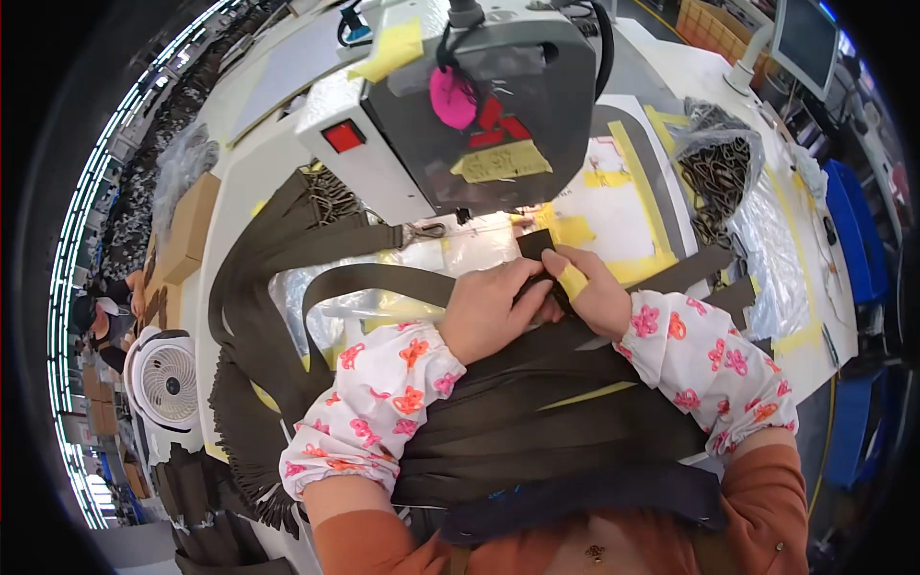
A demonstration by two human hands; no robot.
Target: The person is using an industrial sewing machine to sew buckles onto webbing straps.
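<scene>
Just in front of the sewing machine, both my hands are closed on a dark olive webbing strap [536,245]. My left hand [487,309] pinches it from the left, with the thumb and fingers bent together. Yellow tape wraps a finger of my right hand [596,291], which grips the strap's other side. The folded part between the fingers is mostly hidden. A loop of webbing [379,279] curves away left of my left hand. Beyond it, a metal snap hook [424,231] sits at the end of another strap. A thick layer of straps [565,412] lies below my wrists.
The sewing machine head [470,125] overhangs the work area. Bundled straps [254,287] hang over the left side, with more snap hooks [331,196] behind. A plastic bag of metal hooks [714,177] lies at right. A white fan [165,381] stands far left; blue bins [855,230] far right.
</scene>
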